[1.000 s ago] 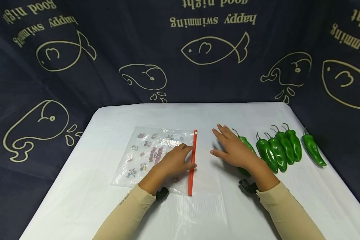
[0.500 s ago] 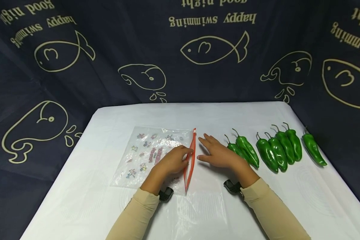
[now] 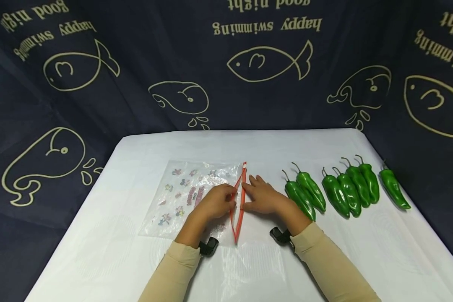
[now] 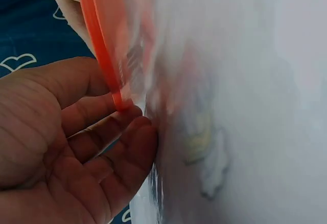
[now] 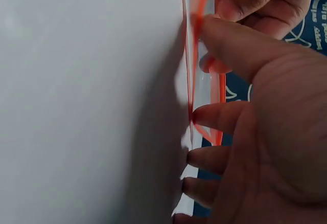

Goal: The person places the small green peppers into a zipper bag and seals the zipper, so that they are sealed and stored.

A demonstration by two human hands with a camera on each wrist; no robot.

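A clear zip bag (image 3: 170,201) with small cartoon prints lies flat on the table. Its red zip edge is spread apart into two strips, with a narrow gap between them. My left hand (image 3: 217,201) holds the near-left strip between thumb and fingers, and the left wrist view shows the red strip (image 4: 99,45) between them. My right hand (image 3: 262,195) has fairly straight fingers against the right-hand strip. In the right wrist view its thumb and fingertips touch the red edge (image 5: 191,75) and the white surface.
Several green peppers (image 3: 347,193) lie right of my right hand, two of them (image 3: 309,191) closest to it. One pepper (image 3: 394,188) lies apart near the right table edge. A dark patterned cloth (image 3: 272,105) hangs behind the white table (image 3: 109,201).
My right hand has moved left from the peppers to the bag's red edge, uncovering two peppers. The bag's mouth has gone from flat together to parted, the left strip drawn leftward by my left hand.
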